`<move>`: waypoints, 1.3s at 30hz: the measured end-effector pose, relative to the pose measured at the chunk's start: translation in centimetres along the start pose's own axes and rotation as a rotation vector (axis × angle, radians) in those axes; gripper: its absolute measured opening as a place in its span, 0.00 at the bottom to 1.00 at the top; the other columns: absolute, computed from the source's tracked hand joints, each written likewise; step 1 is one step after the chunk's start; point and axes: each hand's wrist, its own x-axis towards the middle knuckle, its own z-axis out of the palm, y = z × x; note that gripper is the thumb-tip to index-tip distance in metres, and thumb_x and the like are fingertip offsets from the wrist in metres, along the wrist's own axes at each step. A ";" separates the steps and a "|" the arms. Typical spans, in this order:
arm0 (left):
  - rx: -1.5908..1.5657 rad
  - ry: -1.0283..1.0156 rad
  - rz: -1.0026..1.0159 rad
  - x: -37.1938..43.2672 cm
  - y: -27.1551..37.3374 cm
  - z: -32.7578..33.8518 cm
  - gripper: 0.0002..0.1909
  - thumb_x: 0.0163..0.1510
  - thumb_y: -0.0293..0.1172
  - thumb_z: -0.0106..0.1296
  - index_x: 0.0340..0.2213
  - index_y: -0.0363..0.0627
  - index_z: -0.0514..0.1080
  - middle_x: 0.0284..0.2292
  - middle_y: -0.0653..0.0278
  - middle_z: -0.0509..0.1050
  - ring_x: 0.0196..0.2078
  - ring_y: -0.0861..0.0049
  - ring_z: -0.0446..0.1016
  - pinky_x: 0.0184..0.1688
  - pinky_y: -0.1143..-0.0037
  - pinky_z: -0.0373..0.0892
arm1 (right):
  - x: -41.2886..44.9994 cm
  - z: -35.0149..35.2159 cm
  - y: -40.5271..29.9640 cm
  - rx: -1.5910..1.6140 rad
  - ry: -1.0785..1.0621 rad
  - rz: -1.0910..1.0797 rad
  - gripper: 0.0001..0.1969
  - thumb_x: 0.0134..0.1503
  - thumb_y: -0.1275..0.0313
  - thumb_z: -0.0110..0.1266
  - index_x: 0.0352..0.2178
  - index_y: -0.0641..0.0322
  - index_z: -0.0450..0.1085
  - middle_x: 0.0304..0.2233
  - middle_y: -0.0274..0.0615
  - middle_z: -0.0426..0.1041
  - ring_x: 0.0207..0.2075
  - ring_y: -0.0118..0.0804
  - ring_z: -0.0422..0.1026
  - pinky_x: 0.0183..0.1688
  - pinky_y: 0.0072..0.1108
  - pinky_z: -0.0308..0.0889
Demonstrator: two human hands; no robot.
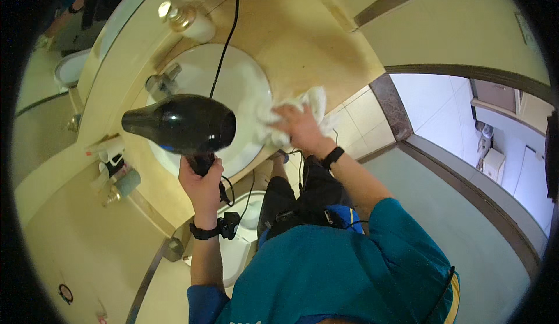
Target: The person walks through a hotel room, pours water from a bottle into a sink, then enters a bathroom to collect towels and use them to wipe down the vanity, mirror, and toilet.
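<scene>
My left hand (203, 188) grips the handle of a black hair dryer (179, 123) over the white sink basin (246, 66). The dryer lies sideways in view, its narrow nozzle to the left and its wide rear end to the right. A black cord (227, 44) crosses the basin above it. At the basin's right rim, my right hand (301, 125) is on a crumpled white cloth (317, 99), its fingers bent into the folds. Hand and cloth are slightly blurred. The dryer hides part of the basin.
A metal faucet (163, 81) and a pump bottle (190, 22) stand behind the basin on the tan counter (305, 40). A grey-green cup (128, 183) and other toiletries line the left side. Below are a white toilet (236, 258) and loose cables. A doorway opens at right.
</scene>
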 end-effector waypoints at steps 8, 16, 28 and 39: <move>0.220 -0.230 0.042 6.4 -0.2 12.7 0.16 0.47 0.27 0.60 0.37 0.34 0.69 0.28 0.64 0.71 0.30 0.80 0.67 0.34 0.76 0.66 | -3.9 -6.9 15.6 -0.079 0.086 0.215 0.30 0.40 0.65 0.66 0.50 0.36 0.72 0.62 0.36 0.63 0.62 0.45 0.60 0.58 0.53 0.53; 0.385 -0.126 0.171 17.1 -0.7 25.6 0.16 0.45 0.33 0.56 0.29 0.31 0.68 0.26 0.41 0.74 0.31 0.47 0.75 0.34 0.61 0.70 | -1.9 -11.7 22.7 -0.213 0.324 0.419 0.25 0.47 0.63 0.62 0.49 0.41 0.73 0.58 0.41 0.66 0.58 0.51 0.64 0.52 0.45 0.60; 0.155 -0.032 -0.150 24.9 -0.6 34.1 0.17 0.48 0.34 0.59 0.28 0.26 0.72 0.25 0.40 0.76 0.30 0.53 0.78 0.32 0.64 0.70 | -1.7 -11.8 20.7 -0.108 0.253 0.472 0.24 0.48 0.60 0.62 0.50 0.39 0.71 0.58 0.40 0.65 0.60 0.50 0.61 0.56 0.52 0.55; -0.051 -0.136 0.088 22.2 3.3 31.1 0.27 0.55 0.26 0.55 0.53 0.38 0.58 0.32 0.55 0.72 0.27 0.70 0.73 0.26 0.71 0.69 | -3.6 -12.6 21.2 -0.172 0.273 0.475 0.27 0.48 0.56 0.63 0.51 0.36 0.70 0.60 0.44 0.63 0.61 0.55 0.58 0.55 0.53 0.54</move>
